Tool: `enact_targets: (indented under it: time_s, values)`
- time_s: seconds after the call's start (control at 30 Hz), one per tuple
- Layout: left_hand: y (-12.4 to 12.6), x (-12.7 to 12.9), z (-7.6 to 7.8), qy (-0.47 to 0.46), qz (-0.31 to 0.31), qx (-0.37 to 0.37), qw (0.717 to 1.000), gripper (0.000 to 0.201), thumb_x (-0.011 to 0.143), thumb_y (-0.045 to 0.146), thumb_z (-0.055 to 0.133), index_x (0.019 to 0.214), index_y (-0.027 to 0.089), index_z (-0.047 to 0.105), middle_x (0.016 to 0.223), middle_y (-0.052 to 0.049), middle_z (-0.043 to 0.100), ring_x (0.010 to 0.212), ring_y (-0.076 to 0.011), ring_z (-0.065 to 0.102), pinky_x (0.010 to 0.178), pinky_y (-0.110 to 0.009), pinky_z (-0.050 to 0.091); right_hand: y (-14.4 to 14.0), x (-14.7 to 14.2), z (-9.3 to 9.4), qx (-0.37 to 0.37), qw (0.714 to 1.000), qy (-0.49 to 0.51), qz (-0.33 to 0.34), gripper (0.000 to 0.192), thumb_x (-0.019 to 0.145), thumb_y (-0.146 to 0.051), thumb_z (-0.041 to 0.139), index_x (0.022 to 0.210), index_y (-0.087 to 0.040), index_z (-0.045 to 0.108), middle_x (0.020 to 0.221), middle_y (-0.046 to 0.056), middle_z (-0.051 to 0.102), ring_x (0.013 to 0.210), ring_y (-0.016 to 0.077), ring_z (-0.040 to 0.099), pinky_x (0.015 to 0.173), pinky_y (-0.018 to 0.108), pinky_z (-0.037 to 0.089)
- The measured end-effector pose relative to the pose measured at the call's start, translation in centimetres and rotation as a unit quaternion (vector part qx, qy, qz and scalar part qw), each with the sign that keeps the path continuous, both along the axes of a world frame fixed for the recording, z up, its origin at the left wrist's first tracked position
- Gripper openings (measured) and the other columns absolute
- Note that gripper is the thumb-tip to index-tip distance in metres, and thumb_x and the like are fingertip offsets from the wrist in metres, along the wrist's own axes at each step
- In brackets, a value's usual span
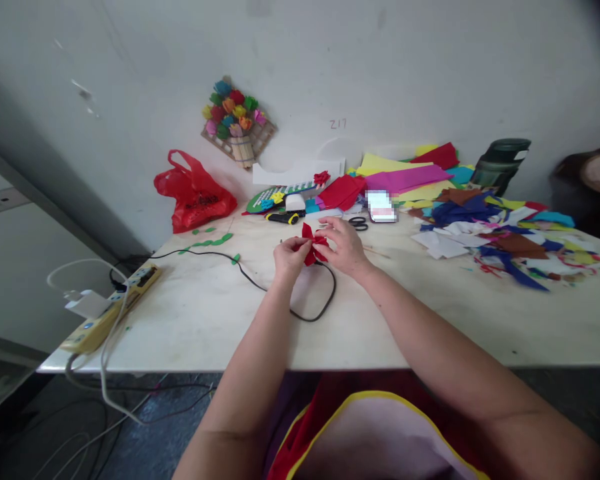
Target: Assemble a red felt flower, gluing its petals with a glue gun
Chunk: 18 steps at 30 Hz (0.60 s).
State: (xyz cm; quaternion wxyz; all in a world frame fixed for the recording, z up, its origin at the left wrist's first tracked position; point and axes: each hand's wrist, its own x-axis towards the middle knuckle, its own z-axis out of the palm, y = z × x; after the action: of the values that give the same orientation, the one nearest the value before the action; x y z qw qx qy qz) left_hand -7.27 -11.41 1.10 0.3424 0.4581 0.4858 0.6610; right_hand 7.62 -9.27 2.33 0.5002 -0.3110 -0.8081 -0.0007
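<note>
A red flower with pointed petals, of paper or felt, is held between my two hands above the white table. My left hand pinches its left side with thumb and forefinger. On the other side, my right hand has thumb and fingertips closed on the right petals. The fingers partly cover the flower's middle. A black cable loops on the table just beneath. Black-handled scissors lie beyond my right hand, and a yellow-and-black tool lies beyond my left.
A heap of coloured scraps spreads on the right, near a dark green bottle. A phone lies by coloured sheets. At left are a red plastic bag, green leaf pieces and a power strip with cables.
</note>
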Motion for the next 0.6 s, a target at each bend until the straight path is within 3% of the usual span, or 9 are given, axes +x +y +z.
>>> enact_targets:
  time_s: [0.23,0.43,0.6]
  values:
    - [-0.12,0.08,0.01,0.115,0.048,0.032,0.992,0.007,0.062,0.024,0.073,0.068,0.019,0.073,0.062,-0.001,0.065,0.060,-0.0129,0.056,0.061,-0.023,0.043,-0.06,-0.27,-0.04,-0.002,0.999,0.013,-0.037,0.020,0.085,-0.023,0.051,0.086,-0.020,0.071,0.113,0.010,0.063,0.100,0.0240,0.056,0.091,0.041,0.045]
    - [-0.32,0.32,0.05,0.140,0.060,0.049,0.987,0.005,0.062,0.021,0.072,0.067,0.020,0.073,0.061,-0.001,0.065,0.059,-0.0133,0.056,0.061,-0.023,0.042,0.08,-0.31,0.08,-0.016,0.998,-0.039,-0.050,0.022,0.083,-0.018,0.052,0.086,-0.020,0.074,0.114,0.010,0.064,0.103,0.0271,0.053,0.091,0.046,0.044]
    - [-0.40,0.40,0.11,0.157,0.065,0.050,0.984,0.004,0.063,0.021,0.072,0.067,0.020,0.074,0.060,-0.001,0.064,0.059,-0.0136,0.055,0.061,-0.024,0.041,0.09,-0.53,-0.06,0.020,0.996,-0.061,-0.060,0.023,0.081,-0.017,0.053,0.086,-0.020,0.075,0.115,0.008,0.065,0.102,0.0278,0.052,0.089,0.046,0.045]
